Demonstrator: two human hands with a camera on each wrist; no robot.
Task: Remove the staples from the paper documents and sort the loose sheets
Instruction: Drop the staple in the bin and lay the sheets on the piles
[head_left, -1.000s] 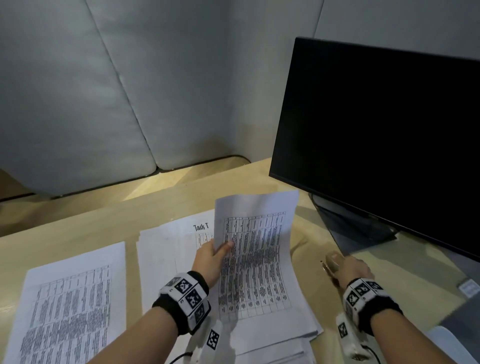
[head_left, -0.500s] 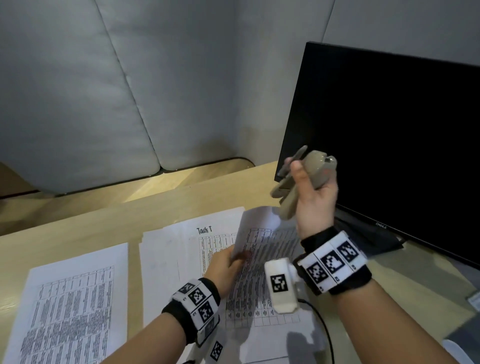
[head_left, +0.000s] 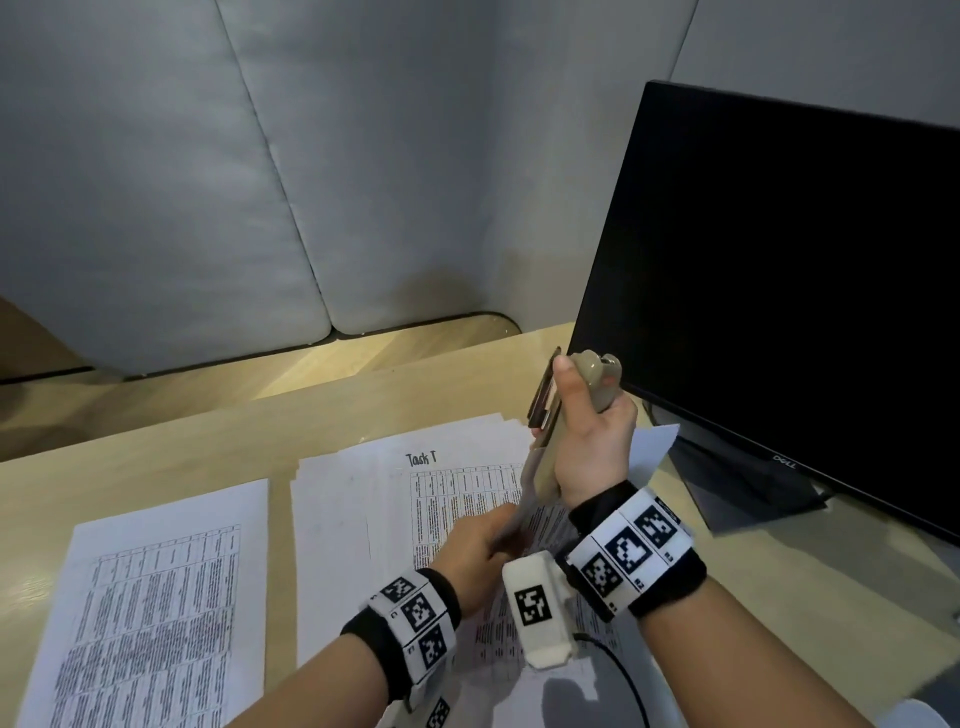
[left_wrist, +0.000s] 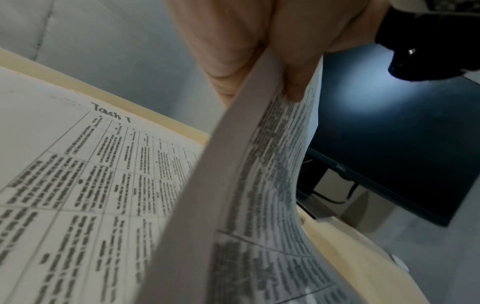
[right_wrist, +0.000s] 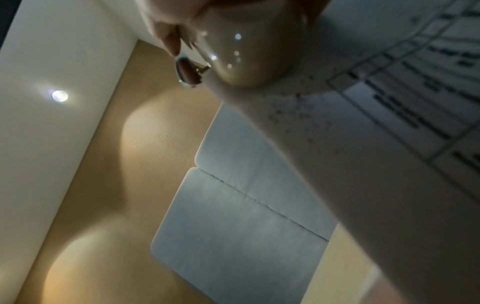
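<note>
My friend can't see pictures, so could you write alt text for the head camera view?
A person's right hand holds a beige stapler raised over a printed document that the left hand grips above a wooden desk. More printed sheets lie flat at left; a dark monitor stands at right.

loose sheet (head_left: 150, 613) left | paper stack (head_left: 363, 519) centre | monitor (head_left: 779, 291) right, behind
</note>
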